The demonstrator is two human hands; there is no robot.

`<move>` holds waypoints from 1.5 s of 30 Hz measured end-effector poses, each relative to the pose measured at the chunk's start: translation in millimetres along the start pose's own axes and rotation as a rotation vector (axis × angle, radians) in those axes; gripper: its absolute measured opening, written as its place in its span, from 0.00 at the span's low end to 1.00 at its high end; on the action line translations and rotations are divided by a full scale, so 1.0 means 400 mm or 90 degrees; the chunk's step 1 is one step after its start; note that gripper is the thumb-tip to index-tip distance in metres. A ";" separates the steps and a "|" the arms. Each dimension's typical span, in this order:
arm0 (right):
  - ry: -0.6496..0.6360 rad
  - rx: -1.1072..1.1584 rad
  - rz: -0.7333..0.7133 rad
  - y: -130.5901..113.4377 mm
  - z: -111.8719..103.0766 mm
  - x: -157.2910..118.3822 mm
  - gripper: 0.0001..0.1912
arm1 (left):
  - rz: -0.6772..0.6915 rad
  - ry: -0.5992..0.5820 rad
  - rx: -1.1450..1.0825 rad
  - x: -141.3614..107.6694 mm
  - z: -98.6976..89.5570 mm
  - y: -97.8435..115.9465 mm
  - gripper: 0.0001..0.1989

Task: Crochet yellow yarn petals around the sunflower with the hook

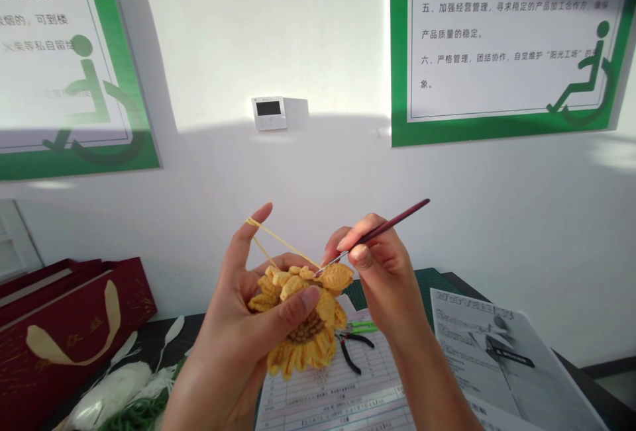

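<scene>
My left hand (258, 312) grips a crocheted sunflower (325, 345) with yellow petals and a brown centre, its thumb pressed across the front. Yellow yarn (285, 240) loops over the raised left index finger and runs down to the petals. In my right hand (382, 259) is a crochet hook (397, 218) with a dark red handle, held like a pen. Its metal tip meets the upper petals, where the exact stitch is too small to make out. Fingers of the right hand sit close to the upper right petal.
Printed sheets (332, 404) lie below the hands, with black-handled pliers (352, 351) and a green-handled tool (362, 327) on them. Another printed page (517, 358) is at right, beside a green cutting mat (422, 279). White yarn (112, 391) and red gift bags (74, 325) stand left.
</scene>
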State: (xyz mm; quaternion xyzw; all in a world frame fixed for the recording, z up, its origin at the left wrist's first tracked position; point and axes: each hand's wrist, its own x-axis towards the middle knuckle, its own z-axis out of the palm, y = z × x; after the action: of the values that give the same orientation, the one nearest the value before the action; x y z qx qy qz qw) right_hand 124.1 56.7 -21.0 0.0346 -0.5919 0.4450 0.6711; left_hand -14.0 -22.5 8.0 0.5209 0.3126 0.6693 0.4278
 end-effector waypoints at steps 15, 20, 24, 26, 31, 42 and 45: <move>-0.040 -0.099 -0.042 -0.017 -0.017 -0.002 0.06 | -0.021 0.022 -0.006 0.003 0.001 0.002 0.57; 0.029 -0.267 -0.201 0.005 0.004 -0.016 0.04 | 0.014 0.103 -0.037 0.003 0.016 -0.007 0.60; 0.037 -0.547 -0.379 0.011 0.015 -0.024 0.10 | 0.070 0.158 -0.015 0.003 0.035 -0.015 0.58; 0.060 -0.531 -0.370 0.014 0.016 -0.026 0.09 | 0.102 0.166 0.010 0.000 0.042 -0.016 0.57; 0.092 -0.198 -0.155 0.018 0.022 -0.016 0.03 | 0.091 0.142 0.009 -0.004 0.037 -0.013 0.58; 0.159 -0.187 -0.256 0.045 0.049 -0.040 0.04 | 0.047 0.097 0.000 0.001 0.015 -0.009 0.58; 0.105 -0.037 -0.164 0.035 0.042 -0.024 0.02 | 0.028 0.083 0.002 0.000 0.005 -0.006 0.57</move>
State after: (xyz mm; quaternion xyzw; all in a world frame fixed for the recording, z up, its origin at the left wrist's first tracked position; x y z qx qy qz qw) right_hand 103.1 50.1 -30.5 0.0541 -0.5380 0.3390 0.7698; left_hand -11.3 -21.4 6.4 0.4836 0.3293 0.7103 0.3913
